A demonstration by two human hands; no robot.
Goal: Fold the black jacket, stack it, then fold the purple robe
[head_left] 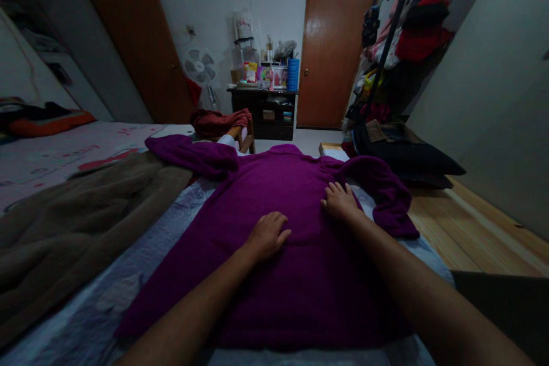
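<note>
A purple long-sleeved top (274,194) lies spread out on the bed, its collar at the far end and its hem toward me. Both sleeves stretch outward, and the right one bends back toward me. My left hand (268,235) rests on the middle of the top with fingers loosely extended. Farther up, near the right shoulder, my right hand (339,200) lies on the cloth with its fingers spread. Neither hand grips the fabric.
A brown fleecy blanket (98,223) covers the left side. Dark folded clothes (398,146) are stacked on a wooden surface (480,223) at right. Beyond the bed are a wooden chair (246,140) with reddish cloth, a white fan (201,66) and a dark cabinet (262,104).
</note>
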